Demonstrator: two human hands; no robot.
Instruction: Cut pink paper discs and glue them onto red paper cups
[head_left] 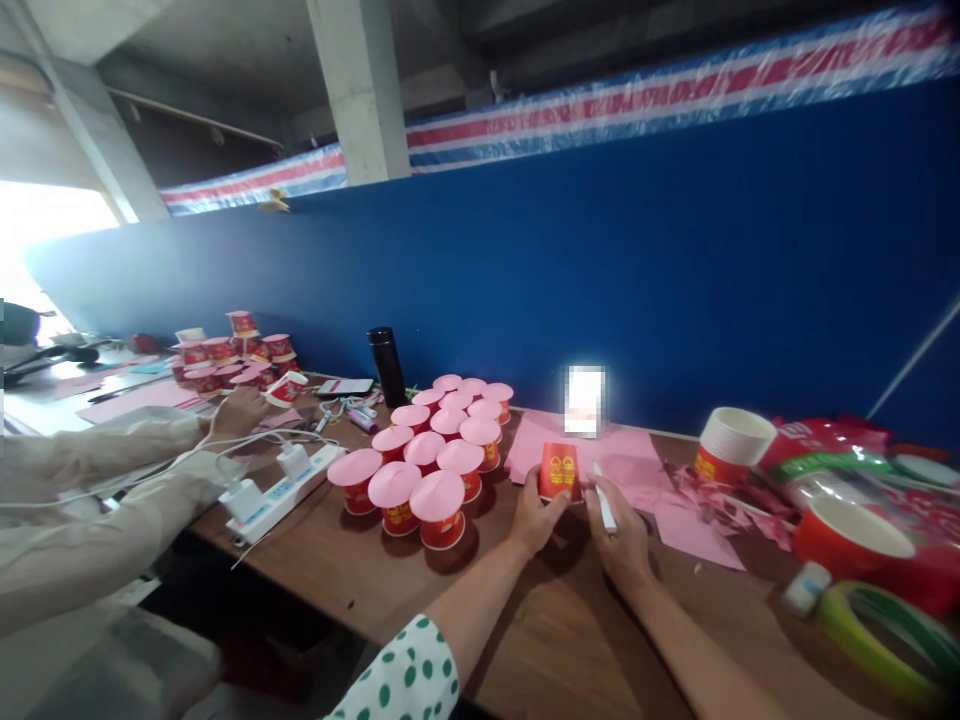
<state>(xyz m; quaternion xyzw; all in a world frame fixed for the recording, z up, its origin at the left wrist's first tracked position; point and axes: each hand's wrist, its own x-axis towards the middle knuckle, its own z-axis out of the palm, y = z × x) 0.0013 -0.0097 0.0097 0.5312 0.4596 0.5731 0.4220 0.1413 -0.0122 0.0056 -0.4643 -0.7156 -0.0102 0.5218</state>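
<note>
One red cup, before the pink sheets, gripped by left hand. One white pen-like tool, grasped in right hand. Hazard, I judge: a leftward swing could topple nearby pink-topped cups.

The red cup looks like smooth, coated paper with yellow print, and the white stick-shaped tool like smooth plastic. Pink discs and pink sheets appear to be matt paper. The tabletop has a brown wood look with a faint sheen. The power strip seems to be white plastic; the black bottle is smooth. Clear plastic bags shine with glossy creases. The blue partition is matt, the striped sheeting wrinkled, shiny plastic, the dotted sleeve soft cloth.
</note>
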